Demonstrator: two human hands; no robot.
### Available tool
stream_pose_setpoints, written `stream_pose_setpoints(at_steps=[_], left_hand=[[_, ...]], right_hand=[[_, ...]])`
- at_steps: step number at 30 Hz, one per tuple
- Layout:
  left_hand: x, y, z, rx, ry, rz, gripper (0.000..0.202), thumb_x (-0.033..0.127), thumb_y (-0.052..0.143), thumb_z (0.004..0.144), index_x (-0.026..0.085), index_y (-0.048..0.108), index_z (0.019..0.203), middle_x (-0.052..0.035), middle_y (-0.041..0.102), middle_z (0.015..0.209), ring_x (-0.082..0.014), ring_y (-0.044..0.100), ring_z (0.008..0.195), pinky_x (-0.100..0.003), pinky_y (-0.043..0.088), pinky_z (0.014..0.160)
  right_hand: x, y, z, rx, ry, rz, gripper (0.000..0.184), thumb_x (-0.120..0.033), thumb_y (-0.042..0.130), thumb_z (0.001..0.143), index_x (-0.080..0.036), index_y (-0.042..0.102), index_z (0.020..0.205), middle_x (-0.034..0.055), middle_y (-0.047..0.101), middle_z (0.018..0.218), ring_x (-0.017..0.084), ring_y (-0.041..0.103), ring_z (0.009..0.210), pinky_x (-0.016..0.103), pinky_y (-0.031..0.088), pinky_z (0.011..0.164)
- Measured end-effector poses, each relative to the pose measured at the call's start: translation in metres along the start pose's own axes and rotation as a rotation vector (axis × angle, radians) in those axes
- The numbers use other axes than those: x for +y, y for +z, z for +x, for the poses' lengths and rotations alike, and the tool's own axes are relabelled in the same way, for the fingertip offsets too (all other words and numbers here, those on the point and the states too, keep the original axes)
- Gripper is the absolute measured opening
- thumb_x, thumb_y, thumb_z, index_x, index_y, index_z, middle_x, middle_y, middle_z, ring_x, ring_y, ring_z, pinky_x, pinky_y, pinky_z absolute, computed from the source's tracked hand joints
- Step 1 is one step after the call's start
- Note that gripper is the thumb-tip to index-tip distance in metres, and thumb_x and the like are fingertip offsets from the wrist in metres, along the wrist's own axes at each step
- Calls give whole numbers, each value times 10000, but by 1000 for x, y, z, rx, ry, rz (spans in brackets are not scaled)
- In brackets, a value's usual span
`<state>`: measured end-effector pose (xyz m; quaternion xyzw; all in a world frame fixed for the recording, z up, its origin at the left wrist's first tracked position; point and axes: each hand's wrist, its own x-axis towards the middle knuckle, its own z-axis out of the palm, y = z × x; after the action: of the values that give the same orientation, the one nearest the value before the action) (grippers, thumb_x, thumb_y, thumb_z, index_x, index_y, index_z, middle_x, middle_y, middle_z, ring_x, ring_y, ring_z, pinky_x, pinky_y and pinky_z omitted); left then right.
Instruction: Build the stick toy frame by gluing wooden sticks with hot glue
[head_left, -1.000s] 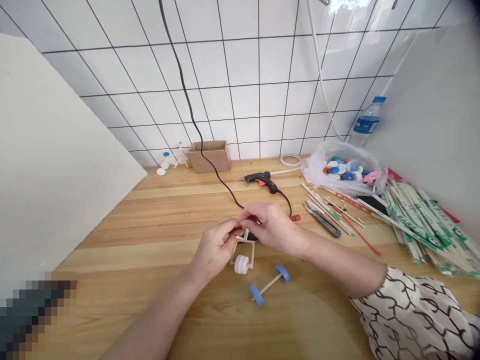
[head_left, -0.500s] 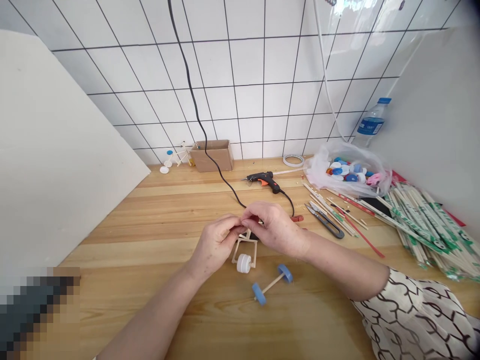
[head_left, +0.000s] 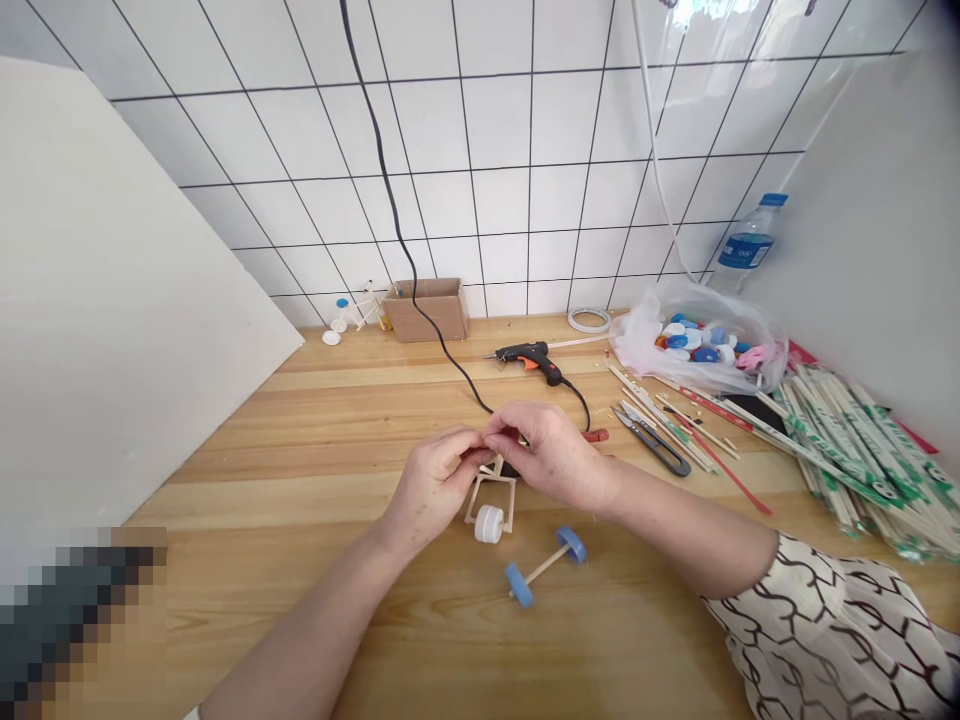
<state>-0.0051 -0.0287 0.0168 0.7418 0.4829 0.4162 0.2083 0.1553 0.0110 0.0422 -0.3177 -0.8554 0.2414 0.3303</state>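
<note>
My left hand (head_left: 439, 480) and my right hand (head_left: 551, 455) meet over the middle of the table, fingertips pinched together at the far end of a small wooden stick frame (head_left: 512, 505). The exact spot they grip is hidden behind the fingers. White bottle caps (head_left: 489, 524), joined like a wheel, sit at the near end of this frame. Just in front lies a pair of blue bottle-cap wheels (head_left: 519, 585) on a wooden stick axle (head_left: 549, 565), touched by neither hand.
Behind my hands lies a black hot glue gun (head_left: 529, 358) with its cord. Thread snips (head_left: 652, 440), loose sticks and wrapped chopsticks (head_left: 862, 450) are at right, near a plastic bag (head_left: 637, 345) of caps. A cardboard box (head_left: 427, 312) and tape roll (head_left: 589, 320) stand by the wall.
Both hands keep their pinch in nearly the same place. The whole view has shifted very slightly; the blue wheels have not moved on the table.
</note>
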Motion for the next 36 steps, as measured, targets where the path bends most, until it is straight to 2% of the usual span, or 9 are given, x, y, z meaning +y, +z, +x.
stream_pose_setpoints(at_steps=[5, 10, 16, 21, 36], left_hand=[[2, -1, -2, 33, -62, -14, 132, 232, 521, 838, 172, 636, 814, -2, 653, 749, -130, 603, 705, -227, 487, 675], [3, -1, -4, 112, -127, -95, 104, 223, 557, 820, 171, 620, 883, -24, 683, 851, -143, 633, 781, -243, 516, 725], [4, -1, -8, 265, 2, -97, 90, 173, 582, 815, 183, 616, 897, -7, 662, 864, -125, 623, 795, -229, 513, 750], [8, -5, -8, 261, 87, -15, 84, 150, 581, 818, 186, 654, 839, -4, 674, 860, -124, 626, 795, -228, 503, 759], [5, -4, -7, 266, 140, -10, 104, 121, 610, 797, 183, 674, 852, -10, 686, 849, -120, 640, 780, -218, 521, 726]], right_hand=[[0, 1, 0, 9, -47, 15, 132, -88, 524, 811, -169, 586, 727, 5, 630, 709, 111, 557, 664, 215, 414, 629], [3, 3, -1, 15, -49, -2, 133, -99, 518, 818, -172, 596, 739, 1, 629, 708, 111, 561, 670, 211, 406, 627], [3, 3, -1, 18, -21, 15, 107, -116, 530, 815, -164, 617, 774, -7, 617, 687, 104, 543, 640, 204, 389, 602], [2, 2, 0, 4, 2, 18, 91, -110, 541, 808, -154, 609, 767, -19, 585, 646, 89, 497, 585, 193, 361, 560], [2, 2, 0, -40, 52, 91, 94, -111, 532, 817, -143, 615, 787, -27, 569, 637, 74, 456, 553, 183, 338, 540]])
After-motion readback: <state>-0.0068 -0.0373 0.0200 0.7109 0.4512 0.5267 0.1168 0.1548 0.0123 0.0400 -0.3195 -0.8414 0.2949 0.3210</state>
